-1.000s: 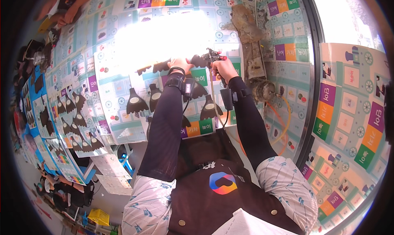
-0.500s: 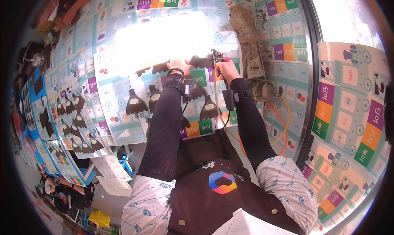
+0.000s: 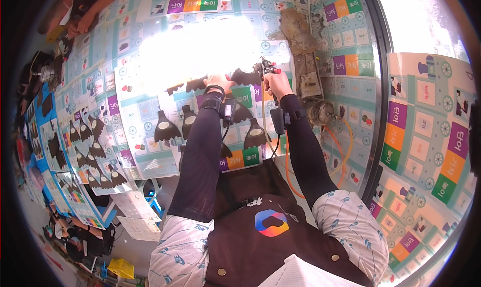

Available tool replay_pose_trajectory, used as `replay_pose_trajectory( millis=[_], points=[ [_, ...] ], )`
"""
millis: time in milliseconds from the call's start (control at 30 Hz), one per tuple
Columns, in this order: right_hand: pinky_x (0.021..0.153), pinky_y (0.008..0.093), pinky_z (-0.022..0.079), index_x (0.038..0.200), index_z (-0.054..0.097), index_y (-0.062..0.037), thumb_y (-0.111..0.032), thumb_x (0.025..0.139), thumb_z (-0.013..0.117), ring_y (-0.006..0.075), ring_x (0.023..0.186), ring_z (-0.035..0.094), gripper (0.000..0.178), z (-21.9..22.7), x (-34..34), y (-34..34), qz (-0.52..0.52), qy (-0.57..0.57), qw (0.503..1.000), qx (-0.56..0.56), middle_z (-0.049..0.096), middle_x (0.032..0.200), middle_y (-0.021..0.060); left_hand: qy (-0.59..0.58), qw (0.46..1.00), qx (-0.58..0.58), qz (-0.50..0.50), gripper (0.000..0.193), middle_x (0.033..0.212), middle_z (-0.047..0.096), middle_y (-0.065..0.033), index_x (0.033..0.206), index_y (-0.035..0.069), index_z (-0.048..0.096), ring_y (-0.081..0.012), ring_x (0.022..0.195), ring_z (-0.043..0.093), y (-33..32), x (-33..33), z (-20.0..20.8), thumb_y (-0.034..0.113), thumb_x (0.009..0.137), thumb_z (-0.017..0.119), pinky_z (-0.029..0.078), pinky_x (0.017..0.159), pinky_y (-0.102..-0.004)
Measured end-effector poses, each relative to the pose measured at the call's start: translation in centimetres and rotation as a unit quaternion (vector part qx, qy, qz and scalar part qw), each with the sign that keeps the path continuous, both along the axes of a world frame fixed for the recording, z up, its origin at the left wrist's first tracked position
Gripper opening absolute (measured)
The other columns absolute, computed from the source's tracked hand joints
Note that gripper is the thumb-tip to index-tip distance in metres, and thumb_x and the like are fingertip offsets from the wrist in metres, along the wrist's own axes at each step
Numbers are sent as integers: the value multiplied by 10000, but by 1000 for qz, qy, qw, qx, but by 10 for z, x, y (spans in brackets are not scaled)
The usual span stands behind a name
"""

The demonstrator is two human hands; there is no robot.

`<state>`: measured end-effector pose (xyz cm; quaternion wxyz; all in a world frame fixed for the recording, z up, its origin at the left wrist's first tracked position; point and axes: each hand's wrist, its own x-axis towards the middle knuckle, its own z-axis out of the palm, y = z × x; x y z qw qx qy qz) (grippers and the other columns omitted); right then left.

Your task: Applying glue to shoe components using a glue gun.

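Observation:
My right hand (image 3: 277,83) is closed round a small spray gun (image 3: 267,66) with red knobs, held over the table's far side. Left of its nozzle lies a black scallop-edged cutout (image 3: 245,78). My left hand (image 3: 218,80) is beside another black cutout (image 3: 196,84). Strong glare washes out its fingers, so I cannot tell whether it holds anything. Nearer to me, several black bell-shaped cutouts with pale ovals lie on the printed sheets, among them one (image 3: 166,129) left of my left forearm and one (image 3: 256,135) between my forearms.
Printed sheets (image 3: 145,157) cover the table. A crusted brown block (image 3: 296,29) and a round metal fitting (image 3: 320,110) stand along the right side, with an orange hose (image 3: 287,172) and a yellow one nearby. More cutouts (image 3: 102,179) lie left. Another person's arms (image 3: 95,9) show at far left.
The orange hose has swung left, closer under my right forearm. My right hand and the spray gun have shifted only slightly. My left hand stays nearly where it was.

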<state>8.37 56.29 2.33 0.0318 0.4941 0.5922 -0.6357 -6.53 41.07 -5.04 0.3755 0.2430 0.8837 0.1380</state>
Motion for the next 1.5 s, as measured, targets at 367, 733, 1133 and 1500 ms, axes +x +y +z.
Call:
replay_pose_trajectory(
  millis=[367, 733, 1133, 1500],
  points=[
    [480, 305, 468, 746, 638, 48, -71, 711, 508, 214, 748, 693, 180, 29, 14, -9, -29, 16, 996, -82, 670, 783, 107, 95, 994, 48, -35, 350, 915, 701, -130, 862, 86, 720, -312, 919, 648, -4, 15, 0, 407, 731, 768, 470, 824, -439],
    [492, 290, 482, 964, 623, 11, -84, 762, 501, 163, 819, 669, 255, 90, -20, -50, 41, 53, 996, -60, 685, 807, 84, 273, 946, -111, 135, 427, 1056, 647, -156, 1011, 20, 675, -281, 1014, 587, -85, -20, 17, 380, 786, 723, 449, 903, -380],
    [521, 324, 539, 953, 631, 50, -109, 794, 532, 210, 825, 688, 246, 43, -64, -83, 94, 22, 994, -43, 682, 818, 126, 130, 982, -29, 137, 544, 1044, 674, -190, 972, 4, 688, -336, 1036, 626, -83, -10, 10, 471, 709, 785, 497, 885, -409],
    [432, 284, 417, 775, 625, 36, -112, 763, 516, 152, 528, 579, 185, 8, -86, -93, 126, -12, 992, 24, 614, 634, 81, 80, 992, -26, 91, 694, 1100, 651, -213, 1068, -55, 618, -313, 1106, 599, -87, -29, -24, 501, 695, 800, 455, 960, -371]
  ],
)
